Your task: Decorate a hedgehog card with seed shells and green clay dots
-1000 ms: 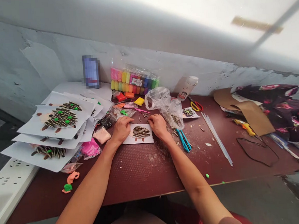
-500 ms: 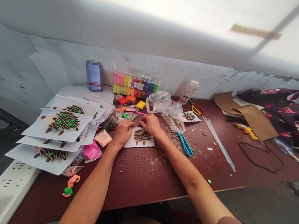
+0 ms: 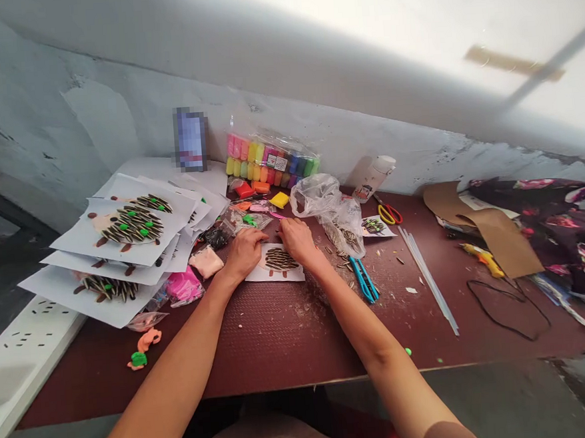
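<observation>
A white card (image 3: 254, 275) lies on the dark red table, bearing a hedgehog shape covered with striped seeds (image 3: 281, 259) and small brown feet. At the card's upper left is my left hand (image 3: 245, 250), its fingers bent and drawn together; what they hold, if anything, is too small to tell. My right hand (image 3: 296, 239) rests over the card's upper right edge with curled fingers, their tips partly hidden. Just beyond the hands lie a bit of green clay (image 3: 248, 219) and a pink strip (image 3: 277, 215).
Finished hedgehog sheets (image 3: 137, 223) are piled at left beside a power strip (image 3: 31, 350). Clay packs (image 3: 268, 164) stand behind. Rightward are a seed bag (image 3: 346, 232), blue cutter (image 3: 364, 281), scissors (image 3: 389, 213), bottle (image 3: 374, 178), glue sticks (image 3: 430, 283) and glue gun (image 3: 486, 259).
The camera view has shifted slightly, so the table items appear a little displaced. Both hands remain at the card, with only slight changes in the fingers.
</observation>
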Demonstrator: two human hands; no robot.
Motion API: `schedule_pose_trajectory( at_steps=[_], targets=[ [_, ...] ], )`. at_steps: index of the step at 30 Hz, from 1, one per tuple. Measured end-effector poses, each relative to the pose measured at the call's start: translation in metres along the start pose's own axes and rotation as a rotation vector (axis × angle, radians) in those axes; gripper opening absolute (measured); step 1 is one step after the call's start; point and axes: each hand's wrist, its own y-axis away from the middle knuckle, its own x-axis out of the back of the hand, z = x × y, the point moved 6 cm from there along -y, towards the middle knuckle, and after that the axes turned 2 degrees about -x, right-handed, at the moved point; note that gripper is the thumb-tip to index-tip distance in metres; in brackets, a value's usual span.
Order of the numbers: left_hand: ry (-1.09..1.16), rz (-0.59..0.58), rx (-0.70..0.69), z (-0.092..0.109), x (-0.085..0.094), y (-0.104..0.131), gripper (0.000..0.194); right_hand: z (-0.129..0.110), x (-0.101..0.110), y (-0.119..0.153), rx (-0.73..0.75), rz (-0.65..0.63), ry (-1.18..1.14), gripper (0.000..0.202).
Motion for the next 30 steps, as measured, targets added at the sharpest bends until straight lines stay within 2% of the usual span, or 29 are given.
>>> schedule_pose_trajectory(
  at_steps=[4, 7, 10, 13, 17, 24, 27, 30],
  targets=[
    [0.009, -0.005, 0.008, 0.0, 0.0, 0.0, 0.038, 0.0, 0.013, 0.022, 0.025, 0.092, -0.211, 0.02],
    [0.016, 0.01, 0.011, 0.0, 0.001, 0.0, 0.038, -0.006, 0.016, 0.047, 0.108, 0.106, -0.364, 0.019],
    [0.016, 0.019, 0.004, 0.001, 0.001, 0.0, 0.037, -0.015, 0.013, 0.068, 0.17, 0.128, -0.415, 0.018],
    [0.006, 0.016, 0.0, 0.002, 0.002, 0.0, 0.038, -0.021, 0.008, 0.081, 0.168, 0.17, -0.408, 0.018],
    [0.001, 0.013, 0.009, 0.003, 0.003, 0.0, 0.038, -0.026, 0.002, 0.086, 0.127, 0.217, -0.365, 0.015],
    [0.051, 0.067, 0.014, 0.009, 0.01, 0.001, 0.036, -0.029, -0.008, 0.085, 0.091, 0.207, -0.294, 0.013],
    [0.079, 0.088, 0.05, 0.012, 0.018, 0.001, 0.029, -0.029, -0.009, 0.086, 0.1, 0.231, -0.277, 0.014],
    [0.166, 0.037, 0.139, 0.011, 0.024, 0.001, 0.018, -0.03, -0.009, 0.087, 0.124, 0.275, -0.271, 0.012]
  ],
)
